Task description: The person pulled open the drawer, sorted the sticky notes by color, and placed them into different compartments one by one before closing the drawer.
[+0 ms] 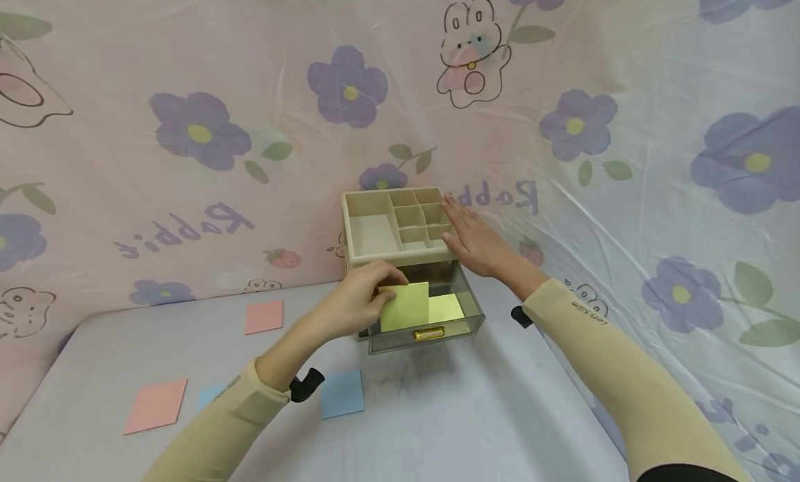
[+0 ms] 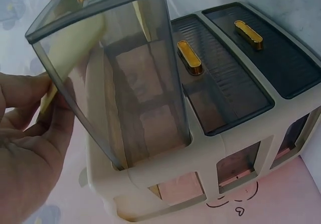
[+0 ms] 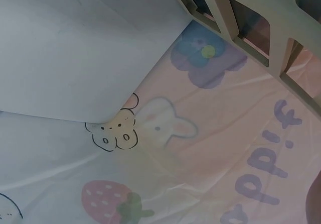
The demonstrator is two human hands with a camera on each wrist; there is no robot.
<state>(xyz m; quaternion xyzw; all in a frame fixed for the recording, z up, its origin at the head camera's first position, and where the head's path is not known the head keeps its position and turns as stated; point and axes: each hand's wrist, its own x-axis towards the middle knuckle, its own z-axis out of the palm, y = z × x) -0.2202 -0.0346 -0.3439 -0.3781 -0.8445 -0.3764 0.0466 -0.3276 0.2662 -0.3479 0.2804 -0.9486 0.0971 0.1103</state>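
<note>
My left hand (image 1: 356,300) pinches a yellow-green sticky note (image 1: 406,308) between thumb and fingers, over the pulled-out top drawer (image 1: 470,319) of a cream desk organizer (image 1: 373,235). A second yellow sticky note (image 1: 447,307) lies inside this clear grey drawer, partly behind the held one. In the left wrist view, the thumb and fingertips (image 2: 55,113) hold the note beside the drawer wall. With its fingers straight, my right hand (image 1: 476,242) rests against the organizer's upper right edge. Only a sliver of that hand appears in the right wrist view.
Two pink sticky notes (image 1: 264,317) and two blue ones (image 1: 342,394) lie on the white table (image 1: 437,426), one blue partly behind the left forearm. Below the pulled-out drawer are closed drawers (image 2: 220,78) with gold handles. A flowered curtain (image 1: 281,155) hangs behind the organizer.
</note>
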